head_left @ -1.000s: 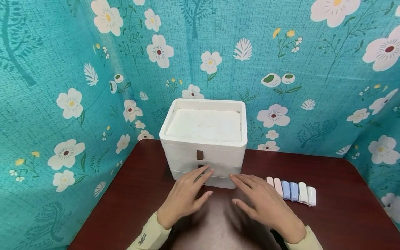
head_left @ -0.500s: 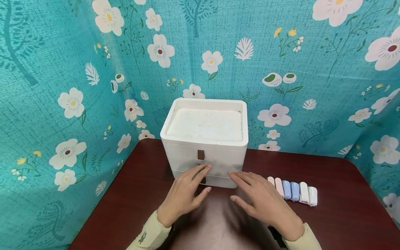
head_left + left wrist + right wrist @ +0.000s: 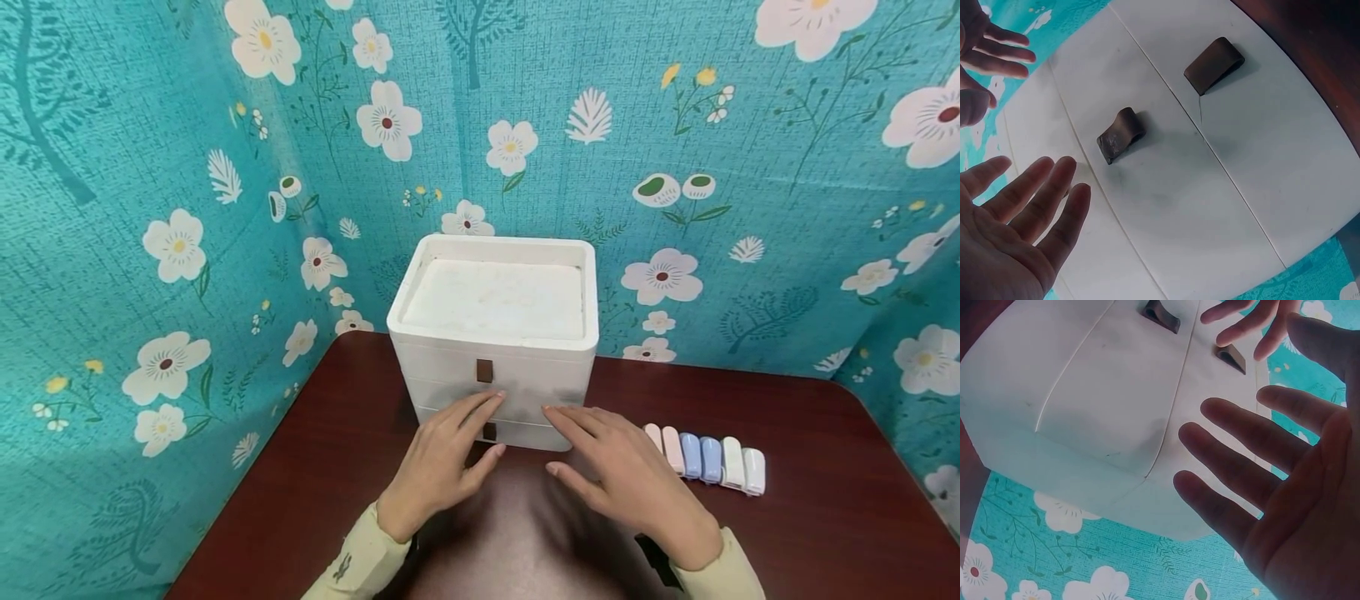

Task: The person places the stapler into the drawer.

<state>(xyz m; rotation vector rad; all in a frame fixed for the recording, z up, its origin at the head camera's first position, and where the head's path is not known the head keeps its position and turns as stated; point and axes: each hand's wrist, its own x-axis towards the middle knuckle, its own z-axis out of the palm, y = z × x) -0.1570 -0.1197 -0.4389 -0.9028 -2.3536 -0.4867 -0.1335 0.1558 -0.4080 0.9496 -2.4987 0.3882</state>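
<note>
1. The nearest thing to a mark I find is a small dark motif on the left pale sleeve; it is too small for me to make out.
2. I have a dark red-brown desk below me, its back corners rounded and a patch of glare toward the front edge, between the forearms.
3. Teal cloth printed with white flowers, leaves and small yellow blooms hangs behind the back edge and past both sides.
4. One white drawer box stands upright near the back edge, closer to the back-left corner than to the back-right one. I count three drawer fronts, flush with one another, under a shallow recessed top.
5. Two brown pull tabs show in my head view, an upper tab and a lower tab; the left wrist view also shows a tab with a scuffed face.
6. Six small clip-like pieces lie side by side between the box and the right edge: two pink pieces, two blue pieces, two white pieces.
7. I see the left hand before the box front, its grip apart, fingers extended.
8. The right hand is before the front's right part, grip likewise apart, thumb away from the fingers. I cannot tell whether either hand touches the box.
</note>
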